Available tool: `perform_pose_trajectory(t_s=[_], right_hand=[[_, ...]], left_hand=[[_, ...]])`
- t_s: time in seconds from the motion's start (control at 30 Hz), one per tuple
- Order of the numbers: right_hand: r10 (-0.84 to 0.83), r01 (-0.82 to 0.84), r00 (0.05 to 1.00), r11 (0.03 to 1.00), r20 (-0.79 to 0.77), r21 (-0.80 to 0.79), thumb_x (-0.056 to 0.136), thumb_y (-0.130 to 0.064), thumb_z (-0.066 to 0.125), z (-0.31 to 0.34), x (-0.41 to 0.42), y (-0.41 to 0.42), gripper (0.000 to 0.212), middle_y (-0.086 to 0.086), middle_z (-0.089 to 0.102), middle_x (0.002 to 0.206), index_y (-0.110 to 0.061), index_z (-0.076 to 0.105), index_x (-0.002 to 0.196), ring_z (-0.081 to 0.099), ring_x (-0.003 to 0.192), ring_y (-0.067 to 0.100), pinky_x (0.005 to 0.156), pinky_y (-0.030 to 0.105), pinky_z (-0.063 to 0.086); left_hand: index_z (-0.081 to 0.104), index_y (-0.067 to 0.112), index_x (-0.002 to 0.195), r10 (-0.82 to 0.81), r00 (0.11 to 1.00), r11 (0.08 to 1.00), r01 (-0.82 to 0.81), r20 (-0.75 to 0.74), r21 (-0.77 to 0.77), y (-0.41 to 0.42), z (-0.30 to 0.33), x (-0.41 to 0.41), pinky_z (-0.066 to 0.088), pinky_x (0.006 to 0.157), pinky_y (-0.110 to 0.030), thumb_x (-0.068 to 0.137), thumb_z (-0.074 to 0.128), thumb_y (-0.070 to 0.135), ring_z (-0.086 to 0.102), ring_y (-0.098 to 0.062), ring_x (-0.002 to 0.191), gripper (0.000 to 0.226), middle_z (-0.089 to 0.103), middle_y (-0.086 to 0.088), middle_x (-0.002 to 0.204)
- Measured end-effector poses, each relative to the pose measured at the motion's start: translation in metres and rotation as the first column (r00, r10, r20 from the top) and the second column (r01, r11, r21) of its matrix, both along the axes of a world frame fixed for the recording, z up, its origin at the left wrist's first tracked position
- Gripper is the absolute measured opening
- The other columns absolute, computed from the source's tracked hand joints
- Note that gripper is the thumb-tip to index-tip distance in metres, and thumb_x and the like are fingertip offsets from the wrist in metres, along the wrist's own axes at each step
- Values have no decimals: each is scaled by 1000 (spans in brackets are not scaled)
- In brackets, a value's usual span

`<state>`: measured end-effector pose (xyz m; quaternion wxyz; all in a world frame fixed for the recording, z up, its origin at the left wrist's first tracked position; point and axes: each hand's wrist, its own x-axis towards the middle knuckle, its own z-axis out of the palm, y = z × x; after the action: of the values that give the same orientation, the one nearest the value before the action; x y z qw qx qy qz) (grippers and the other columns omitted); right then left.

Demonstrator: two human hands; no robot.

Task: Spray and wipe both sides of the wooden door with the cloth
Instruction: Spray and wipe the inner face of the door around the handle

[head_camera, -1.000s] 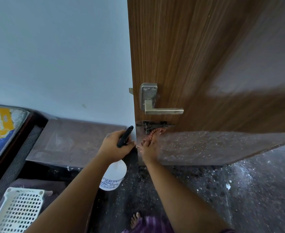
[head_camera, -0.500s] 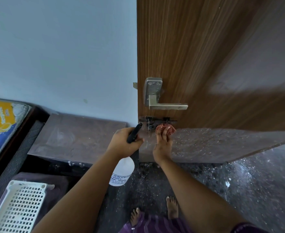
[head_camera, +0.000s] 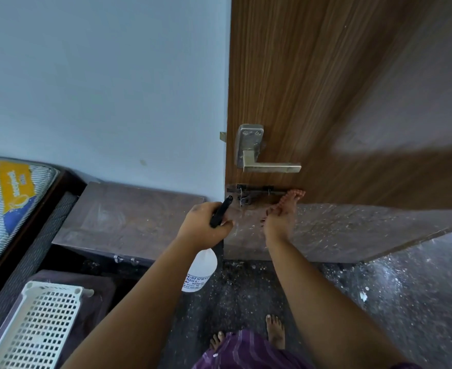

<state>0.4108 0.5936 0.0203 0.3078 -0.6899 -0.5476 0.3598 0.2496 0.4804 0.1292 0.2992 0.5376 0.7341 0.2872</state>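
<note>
The wooden door (head_camera: 326,89) stands ajar and fills the view from about 12 to 3 o'clock, its free edge running down the middle of the frame. Its upper part shows warm brown grain with a dull sheen; the lower band, below the sliding bolt (head_camera: 257,191), looks greyer and is flecked with pale specks, whether spray droplets or dirt I cannot tell. A metal lever handle (head_camera: 262,161) sits just above the bolt.

The step in hand looks like wiping this face around the bolt. The right hand (head_camera: 279,222) presses a reddish cloth (head_camera: 293,197) against the door at the right end of the bolt, fingers extended upward over the bunched fabric. The left hand (head_camera: 205,226), at about 9 o'clock of the cloth, is curled round the black trigger head of a white spray bottle (head_camera: 201,272), which hangs below the fist with its nozzle pointing toward the door edge.

The next move probably calls for sweeping the cloth across the speckled lower band, keeping it flat, and working round the hardware without snagging. The other face is hidden from here.

Farther out, at 8 o'clock, are a mattress (head_camera: 9,203), a low brown surface (head_camera: 129,219) and a white perforated basket (head_camera: 41,328); the dark floor (head_camera: 406,288) is speckled too.
</note>
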Motion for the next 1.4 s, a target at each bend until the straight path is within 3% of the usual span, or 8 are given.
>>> perform_pose_trajectory(t_s=[0.07,0.23,0.43,0.7,0.9,1.13,1.3,1.4], right_hand=[[91,-107,988,986,121,129,96,2,39,8,-1,-6,74,-2,2,166,-19,5,159,21,144,27,115,30,16],[473,-526,762,850,443,-3,90,11,43,-33,28,-23,92,-18,-24,159,-34,-1,157,27,131,37,92,33,40],[205,-244,930,965,306,95,91,7,46,-3,-4,-15,77,-1,-15,164,-18,14,157,17,138,40,110,45,34],[469,-641,515,767,718,-42,91,-2,48,-19,47,-2,92,-22,-29,156,-36,-8,156,19,131,29,103,48,37],[391,-442,810,897,437,17,85,12,51,-27,16,-16,97,-7,-25,161,-32,3,157,17,136,37,103,45,38],[363,-317,916,917,171,-243,92,6,50,-32,-3,-24,90,5,-18,164,-33,1,157,14,146,41,114,50,34],[203,-216,976,921,-71,-325,97,0,39,-38,-18,-49,75,9,22,161,-45,17,153,51,126,33,93,44,54],[24,-133,961,913,-276,-385,105,-12,36,-29,-39,-66,60,7,51,137,-45,20,152,59,63,18,43,25,44]], left_hand=[[58,13,72,-4,1000,1000,4,11,2,0,-1,2,54,69,-46,75,63,39,60,-28,66,27,62,-11,68],[61,12,75,-20,1000,1000,20,8,2,0,-2,6,55,70,-43,81,70,33,62,-27,69,24,64,-10,71],[61,10,75,-27,1000,1000,28,-5,12,-2,-8,5,52,69,-42,84,73,28,61,-27,68,23,64,-11,71],[61,12,75,-31,999,1000,31,-18,3,0,-7,3,51,68,-38,85,72,26,62,-25,68,20,64,-9,70],[62,13,76,-30,999,999,30,-12,-32,4,-4,7,48,64,-27,84,72,25,62,-23,70,17,66,-7,73],[59,5,73,20,993,990,-35,-114,-139,1,-19,-4,49,60,-36,83,69,27,60,-30,66,26,63,-15,70],[59,6,72,16,993,981,-39,-118,-191,0,-22,-8,46,57,-30,84,67,26,52,-20,58,24,56,-7,65],[62,3,79,8,993,990,-24,-117,-142,-1,-20,-9,52,61,-33,85,67,25,58,-22,63,23,64,-13,74]])
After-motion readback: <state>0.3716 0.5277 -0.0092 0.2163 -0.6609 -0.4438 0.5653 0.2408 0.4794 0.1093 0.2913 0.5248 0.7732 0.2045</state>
